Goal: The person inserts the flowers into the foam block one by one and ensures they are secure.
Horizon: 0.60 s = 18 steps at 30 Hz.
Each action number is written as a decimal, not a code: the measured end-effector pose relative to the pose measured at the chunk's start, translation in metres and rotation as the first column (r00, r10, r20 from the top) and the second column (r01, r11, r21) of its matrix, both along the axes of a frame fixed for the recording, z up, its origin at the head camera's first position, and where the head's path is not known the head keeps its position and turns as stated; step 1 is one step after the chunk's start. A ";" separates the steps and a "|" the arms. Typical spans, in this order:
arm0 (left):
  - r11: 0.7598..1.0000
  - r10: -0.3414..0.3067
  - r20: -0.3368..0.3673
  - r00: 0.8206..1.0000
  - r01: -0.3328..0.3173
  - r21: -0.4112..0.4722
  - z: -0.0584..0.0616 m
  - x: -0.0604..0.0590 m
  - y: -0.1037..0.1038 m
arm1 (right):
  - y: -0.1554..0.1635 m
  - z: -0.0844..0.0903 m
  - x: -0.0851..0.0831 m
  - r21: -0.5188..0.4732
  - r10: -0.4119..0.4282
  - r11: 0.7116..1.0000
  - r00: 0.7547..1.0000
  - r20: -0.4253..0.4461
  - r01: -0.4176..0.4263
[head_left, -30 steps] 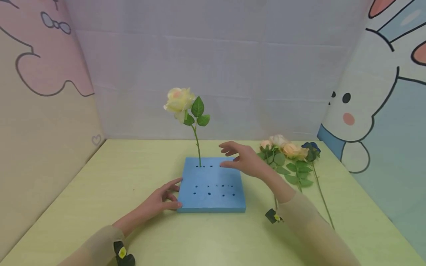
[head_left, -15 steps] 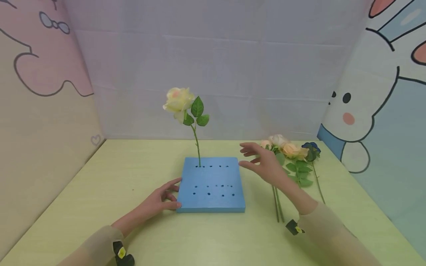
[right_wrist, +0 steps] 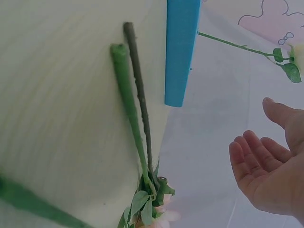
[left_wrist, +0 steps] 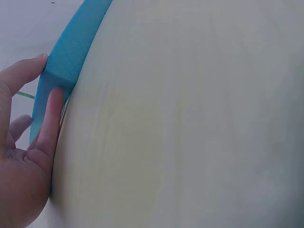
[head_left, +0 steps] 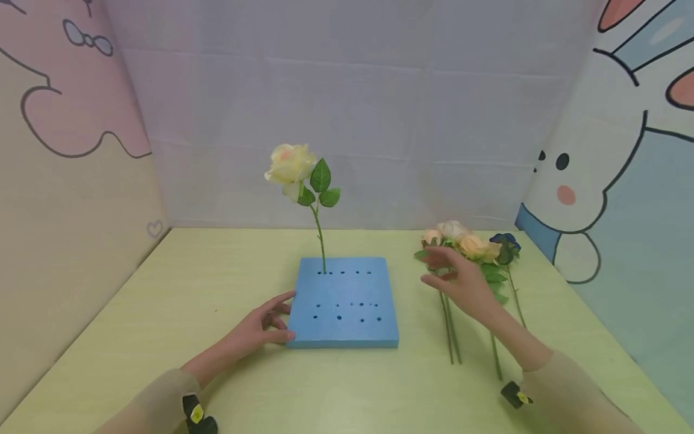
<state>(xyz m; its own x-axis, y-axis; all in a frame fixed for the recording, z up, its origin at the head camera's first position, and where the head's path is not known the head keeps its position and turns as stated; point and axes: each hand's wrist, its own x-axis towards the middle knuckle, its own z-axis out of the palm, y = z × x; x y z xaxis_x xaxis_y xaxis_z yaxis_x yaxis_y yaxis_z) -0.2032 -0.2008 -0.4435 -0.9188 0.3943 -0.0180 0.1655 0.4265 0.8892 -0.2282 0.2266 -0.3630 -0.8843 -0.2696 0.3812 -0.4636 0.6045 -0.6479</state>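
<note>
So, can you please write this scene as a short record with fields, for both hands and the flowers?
left hand: left hand rests against the near left corner of the flat blue foam block with holes, fingers straight
right hand: right hand open, holds nothing, hovers over the loose artificial roses
standing flower: pale yellow artificial rose, upright in a back-row hole of the block
loose flowers: lie on the light green table, right of the block, stems toward the person
</note>
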 end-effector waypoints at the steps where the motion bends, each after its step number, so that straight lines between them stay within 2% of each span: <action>1: 1.000 0.004 0.005 1.000 -0.004 -0.005 0.000 0.000 0.000 | 0.003 -0.002 0.001 0.003 -0.003 1.000 1.000 -0.005 0.003; 9: 0.999 0.024 0.011 1.000 -0.023 -0.038 0.000 0.000 0.002 | 0.026 -0.012 0.009 0.058 -0.062 0.996 0.998 -0.017 0.063; 18: 1.000 0.009 0.001 1.000 -0.009 -0.028 0.004 0.002 0.001 | 0.055 -0.016 0.022 0.122 -0.099 0.988 0.993 0.063 0.091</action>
<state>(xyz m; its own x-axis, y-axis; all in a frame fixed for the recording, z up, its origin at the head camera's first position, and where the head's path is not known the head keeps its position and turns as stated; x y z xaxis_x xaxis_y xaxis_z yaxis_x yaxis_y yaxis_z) -0.2009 -0.1996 -0.4391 -0.9222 0.3855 -0.0297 0.1610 0.4528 0.8770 -0.2061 0.2818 -0.3791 -0.9309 -0.2231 0.2892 -0.3576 0.7182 -0.5969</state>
